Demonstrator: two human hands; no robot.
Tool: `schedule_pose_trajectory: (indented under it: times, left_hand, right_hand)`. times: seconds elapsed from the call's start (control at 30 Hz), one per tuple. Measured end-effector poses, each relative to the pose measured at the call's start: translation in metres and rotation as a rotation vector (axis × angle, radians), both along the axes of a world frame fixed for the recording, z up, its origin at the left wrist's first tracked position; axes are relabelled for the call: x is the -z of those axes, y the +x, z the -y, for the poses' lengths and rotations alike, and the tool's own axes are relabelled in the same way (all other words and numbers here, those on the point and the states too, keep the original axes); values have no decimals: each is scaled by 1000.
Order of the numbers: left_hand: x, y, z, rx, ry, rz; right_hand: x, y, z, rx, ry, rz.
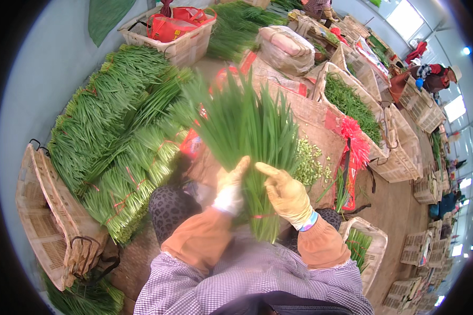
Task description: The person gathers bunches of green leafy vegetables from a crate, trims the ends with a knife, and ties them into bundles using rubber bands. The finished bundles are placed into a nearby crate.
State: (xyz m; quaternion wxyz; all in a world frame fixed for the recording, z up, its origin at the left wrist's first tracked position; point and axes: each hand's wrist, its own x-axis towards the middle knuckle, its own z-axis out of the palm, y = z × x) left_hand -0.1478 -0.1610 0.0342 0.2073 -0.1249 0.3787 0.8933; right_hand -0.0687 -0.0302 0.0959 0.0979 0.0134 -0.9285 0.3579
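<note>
A large bunch of flat green leaves, probably garlic chives (256, 134), stands upright before me, leaf tips away from me. A red band circles its lower stems. My left hand (232, 183), in a pale glove, grips the bunch from the left, thumb pointing up. On the right side is my right hand (285, 191), in a yellowish glove, with its index finger extended at the leaves and its other fingers curled; whether it grips any leaves cannot be told. Banded chive bunches (130, 181) are piled to the left. Small pale green pieces (309, 161) lie on the covered surface beyond my right hand.
Empty-looking plastic crates (51, 212) lean at the left. A crate with red bags (173, 35) stands at the back. On the right are a crate of greens (354, 106), a red plastic tassel (354, 141) and a crate with banded stems (362, 248). Co-workers (437, 76) are farther off.
</note>
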Motion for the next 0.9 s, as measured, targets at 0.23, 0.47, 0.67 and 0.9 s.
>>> schedule_pose_trajectory:
  times: [0.23,0.47,0.67,0.9]
  left_hand:
    - [5,-2,0,-70,-11,-33]
    - [8,1,-2,80,71,-35]
    - [-10,4,-1,146,145,-8]
    - [13,2,-2,217,127,-8]
  right_hand:
    - [-47,33,-24,-24,-696,78]
    - [-22,-23,-47,77,39,-323]
    - [-45,-20,-35,-21,256,-248]
    - [-48,-10,-32,137,-44,-259]
